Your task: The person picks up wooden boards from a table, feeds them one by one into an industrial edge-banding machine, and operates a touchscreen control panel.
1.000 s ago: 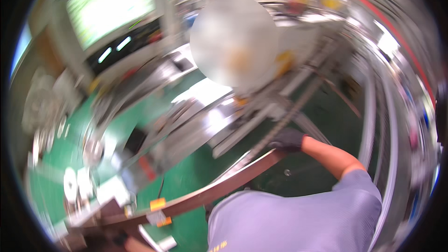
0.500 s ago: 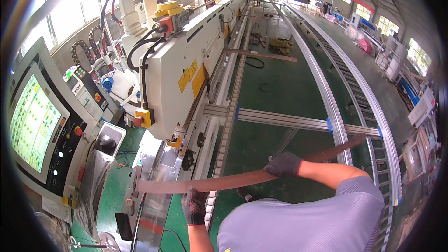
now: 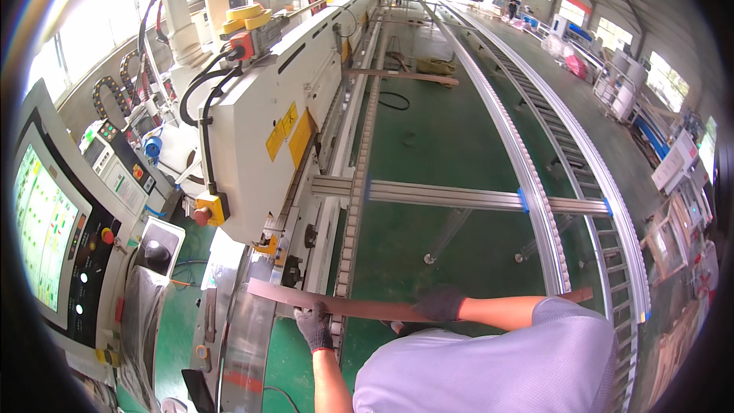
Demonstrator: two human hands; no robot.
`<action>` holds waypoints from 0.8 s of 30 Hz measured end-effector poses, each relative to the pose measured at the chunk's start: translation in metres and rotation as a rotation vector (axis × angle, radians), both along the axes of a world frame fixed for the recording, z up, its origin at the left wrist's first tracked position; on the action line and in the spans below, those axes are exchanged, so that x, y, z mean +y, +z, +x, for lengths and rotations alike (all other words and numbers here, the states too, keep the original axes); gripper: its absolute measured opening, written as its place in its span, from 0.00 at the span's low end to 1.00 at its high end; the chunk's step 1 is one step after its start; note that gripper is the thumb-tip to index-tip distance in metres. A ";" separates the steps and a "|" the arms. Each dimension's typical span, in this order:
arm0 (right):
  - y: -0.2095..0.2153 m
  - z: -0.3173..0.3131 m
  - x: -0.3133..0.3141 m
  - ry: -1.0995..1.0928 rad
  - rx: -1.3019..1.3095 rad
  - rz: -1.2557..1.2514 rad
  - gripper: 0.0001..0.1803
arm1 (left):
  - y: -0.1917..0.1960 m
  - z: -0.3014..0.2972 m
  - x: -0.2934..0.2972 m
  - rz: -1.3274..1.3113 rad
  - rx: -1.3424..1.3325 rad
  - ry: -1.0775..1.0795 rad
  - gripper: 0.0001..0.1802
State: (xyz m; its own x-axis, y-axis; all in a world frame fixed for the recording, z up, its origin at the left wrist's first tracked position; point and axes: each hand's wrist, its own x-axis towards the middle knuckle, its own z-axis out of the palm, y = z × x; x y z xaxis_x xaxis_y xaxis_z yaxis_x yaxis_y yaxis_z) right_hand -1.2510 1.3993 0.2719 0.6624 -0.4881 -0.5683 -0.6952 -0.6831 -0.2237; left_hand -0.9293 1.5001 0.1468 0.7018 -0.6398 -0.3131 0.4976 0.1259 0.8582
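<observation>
I hold a long, thin brown wooden strip [image 3: 359,307] flat across the infeed end of a long white machine [image 3: 267,130]. My left hand [image 3: 314,326], in a dark grey glove, grips the strip near its left end. My right hand [image 3: 439,303], also in a dark glove, grips it near the middle. The strip's left tip lies over the shiny metal infeed plate [image 3: 245,336]. Its right end sticks out past my shoulder toward the roller rail [image 3: 550,237].
A control panel with a lit screen [image 3: 46,229] stands at the left. A chain conveyor track [image 3: 355,183] and a parallel roller rail run away over the green floor. An aluminium crossbar [image 3: 459,196] joins them. Another brown strip [image 3: 401,75] lies further along the line.
My head has dropped from a blurred upward look to the machine's infeed. The strip has come lower and nearer the metal plate, both hands still on it.
</observation>
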 end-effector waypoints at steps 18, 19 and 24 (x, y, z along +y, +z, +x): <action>-0.038 0.262 0.011 0.037 -0.473 0.051 0.33 | 0.019 0.034 0.006 0.167 -0.418 0.170 0.47; -0.038 0.268 0.000 0.110 -0.477 0.096 0.29 | 0.039 0.031 0.001 0.328 -0.533 0.152 0.47; -0.073 0.275 -0.016 0.072 -0.588 0.086 0.21 | 0.057 0.021 -0.001 0.266 -0.558 0.137 0.46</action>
State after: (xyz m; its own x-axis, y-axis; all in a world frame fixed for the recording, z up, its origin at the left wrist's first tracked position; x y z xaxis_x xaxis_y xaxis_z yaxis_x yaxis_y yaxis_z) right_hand -0.9756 1.3831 0.1993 0.9076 -0.3987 -0.1318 -0.3905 -0.6861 -0.6138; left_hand -0.9088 1.4987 0.2040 0.8755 -0.4830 -0.0123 -0.0394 -0.0967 0.9945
